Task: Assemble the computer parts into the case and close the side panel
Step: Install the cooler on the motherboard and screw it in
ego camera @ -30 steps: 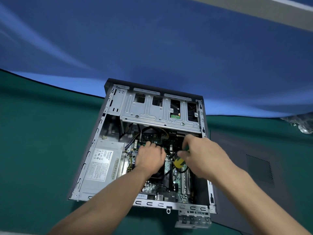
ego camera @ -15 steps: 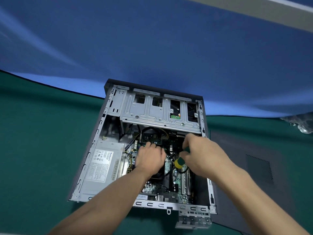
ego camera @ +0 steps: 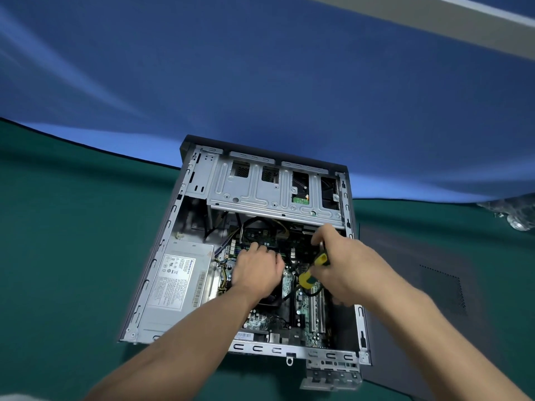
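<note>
Open computer case [ego camera: 185, 227] lying flat on green table cover [ego camera: 72, 227], open side up, blue backdrop [ego camera: 260, 82] behind. Dark side panel [ego camera: 428, 285] flat on the cover just right of the case, off the chassis, vent grille facing up.

Inside the case: grey power supply [ego camera: 176, 282] with white label in the left near corner. Metal drive cage [ego camera: 269, 195] across the far end, small green board visible through one opening. Motherboard [ego camera: 311, 314] filling the middle and right, white slots near the right wall, black and yellow cables looping over the centre.

Left hand [ego camera: 256, 273] palm down over the middle of the motherboard, fingers bent and pressing onto a component beneath; component itself hidden by the hand, grip around anything not discernible.

Right hand [ego camera: 344, 267] further right, fingers curled round a yellow-and-green-handled screwdriver [ego camera: 314, 270]. Handle end sticking out toward the left hand, shaft angled up and away under the fingers; tip hidden near the far right of the board, below the drive cage.

Both forearms reaching in from the near edge. Crumpled clear plastic [ego camera: 512, 215] at far right on the cover, well apart from the case.
</note>
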Demonstrator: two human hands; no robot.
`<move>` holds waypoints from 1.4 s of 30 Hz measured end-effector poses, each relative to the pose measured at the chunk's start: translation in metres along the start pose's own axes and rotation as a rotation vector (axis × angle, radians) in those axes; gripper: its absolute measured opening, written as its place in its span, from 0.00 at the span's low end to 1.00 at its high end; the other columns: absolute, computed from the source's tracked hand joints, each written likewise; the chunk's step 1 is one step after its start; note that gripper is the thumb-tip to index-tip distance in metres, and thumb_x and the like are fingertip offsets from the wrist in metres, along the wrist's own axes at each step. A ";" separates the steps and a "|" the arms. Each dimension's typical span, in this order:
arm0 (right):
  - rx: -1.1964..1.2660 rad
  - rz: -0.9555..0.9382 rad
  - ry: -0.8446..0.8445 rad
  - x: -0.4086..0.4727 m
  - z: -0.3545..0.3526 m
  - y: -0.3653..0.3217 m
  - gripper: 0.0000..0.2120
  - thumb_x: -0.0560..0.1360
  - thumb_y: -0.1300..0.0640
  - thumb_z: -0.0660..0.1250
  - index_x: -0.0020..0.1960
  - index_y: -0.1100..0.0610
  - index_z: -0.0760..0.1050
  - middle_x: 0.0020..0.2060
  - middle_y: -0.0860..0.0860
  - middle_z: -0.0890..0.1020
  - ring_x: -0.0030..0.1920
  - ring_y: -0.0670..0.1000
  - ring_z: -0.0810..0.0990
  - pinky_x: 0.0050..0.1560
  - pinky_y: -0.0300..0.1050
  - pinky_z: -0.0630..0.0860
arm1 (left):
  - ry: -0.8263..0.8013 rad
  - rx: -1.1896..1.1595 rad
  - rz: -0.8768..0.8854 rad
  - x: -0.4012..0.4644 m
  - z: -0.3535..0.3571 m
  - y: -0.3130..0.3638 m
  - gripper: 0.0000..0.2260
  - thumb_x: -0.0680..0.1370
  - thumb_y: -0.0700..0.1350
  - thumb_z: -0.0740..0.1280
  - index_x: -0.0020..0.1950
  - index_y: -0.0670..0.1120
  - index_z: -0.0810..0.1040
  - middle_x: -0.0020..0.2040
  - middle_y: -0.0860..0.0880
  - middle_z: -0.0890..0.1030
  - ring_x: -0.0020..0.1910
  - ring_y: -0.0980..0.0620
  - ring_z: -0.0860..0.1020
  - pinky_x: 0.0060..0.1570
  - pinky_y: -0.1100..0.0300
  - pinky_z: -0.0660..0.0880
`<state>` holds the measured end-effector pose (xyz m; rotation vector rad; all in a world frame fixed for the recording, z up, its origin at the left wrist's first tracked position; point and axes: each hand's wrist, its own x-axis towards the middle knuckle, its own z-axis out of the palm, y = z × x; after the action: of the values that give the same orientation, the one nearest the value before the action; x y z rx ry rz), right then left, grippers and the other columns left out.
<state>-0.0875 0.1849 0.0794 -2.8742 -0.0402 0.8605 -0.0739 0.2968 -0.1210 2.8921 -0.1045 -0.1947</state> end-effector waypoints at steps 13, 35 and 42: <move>-0.122 0.040 0.265 0.003 0.009 -0.013 0.15 0.81 0.46 0.55 0.54 0.58 0.70 0.50 0.55 0.80 0.48 0.58 0.77 0.38 0.44 0.65 | -0.004 0.030 0.007 0.000 -0.001 0.000 0.21 0.80 0.51 0.48 0.50 0.45 0.80 0.49 0.46 0.81 0.51 0.48 0.74 0.45 0.53 0.69; 0.036 -0.002 0.010 0.004 0.002 -0.013 0.12 0.78 0.50 0.62 0.55 0.53 0.62 0.52 0.53 0.75 0.49 0.56 0.76 0.43 0.45 0.69 | 0.001 0.006 0.003 0.001 0.002 -0.001 0.22 0.80 0.52 0.48 0.49 0.45 0.81 0.50 0.46 0.81 0.51 0.48 0.74 0.46 0.53 0.70; 0.028 0.002 0.051 0.008 0.003 -0.019 0.14 0.79 0.47 0.60 0.59 0.54 0.64 0.53 0.53 0.76 0.48 0.55 0.75 0.43 0.45 0.67 | -0.038 -0.022 -0.002 0.002 0.000 -0.001 0.20 0.80 0.50 0.49 0.52 0.45 0.80 0.52 0.45 0.80 0.54 0.47 0.73 0.50 0.52 0.69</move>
<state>-0.0821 0.2047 0.0753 -2.8691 -0.0189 0.7807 -0.0718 0.2973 -0.1215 2.8671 -0.1056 -0.2502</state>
